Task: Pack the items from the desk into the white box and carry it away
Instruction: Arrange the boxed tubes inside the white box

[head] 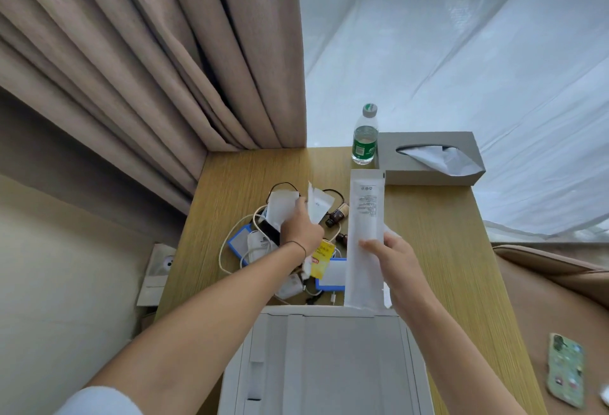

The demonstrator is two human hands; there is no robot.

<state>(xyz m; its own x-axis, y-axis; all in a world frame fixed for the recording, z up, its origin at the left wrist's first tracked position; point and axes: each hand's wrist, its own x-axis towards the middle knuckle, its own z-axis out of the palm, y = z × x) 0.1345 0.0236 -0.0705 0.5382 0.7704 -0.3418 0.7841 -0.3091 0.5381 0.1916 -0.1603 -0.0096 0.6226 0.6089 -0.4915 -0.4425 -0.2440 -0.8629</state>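
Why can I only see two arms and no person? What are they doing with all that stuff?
The camera sits on the person's head and looks down, so you see only their arms, just as they do. There is one picture, taken from up there.

The right hand holds a long white packet above the desk. The left hand reaches into a pile of things and pinches some white paper packets in its fingers.

The pile has white cables, little brown bottles, a yellow box and blue-edged cards. Further back stand a water bottle and a grey tissue box. A phone lies to the right.

The open white box at the bottom is where everything gets packed.
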